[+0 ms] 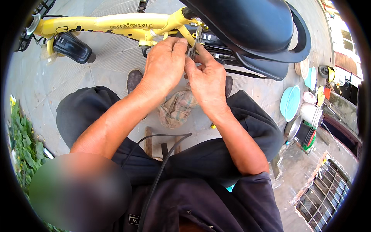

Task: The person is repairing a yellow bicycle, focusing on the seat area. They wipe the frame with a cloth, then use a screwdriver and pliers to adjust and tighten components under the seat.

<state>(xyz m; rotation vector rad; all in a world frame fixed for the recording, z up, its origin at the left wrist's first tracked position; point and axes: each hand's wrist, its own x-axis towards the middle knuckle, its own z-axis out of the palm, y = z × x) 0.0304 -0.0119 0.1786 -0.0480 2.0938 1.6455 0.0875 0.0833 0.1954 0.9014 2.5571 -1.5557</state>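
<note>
A yellow bicycle frame [96, 24] stretches across the far side, with a wide black saddle [247, 23] at its right. Below the seat tube, a thin grey metal part [198, 38] shows nearly edge-on; its exact kind is unclear. My left hand [164, 63] is closed at this part, thumb and fingers drawn together and the fingertips mostly hidden behind the hand. From the other side, my right hand [208, 77] pinches the same part between thumb and forefinger, its other fingers curled beneath.
A crumpled cloth [177, 110] lies on the paving between my shoes. A black cord [158, 178] crosses my lap. To the right are a turquoise basin [290, 103], a metal pan [292, 128] and a barred opening [324, 193]. Leafy plants [27, 154] grow at left.
</note>
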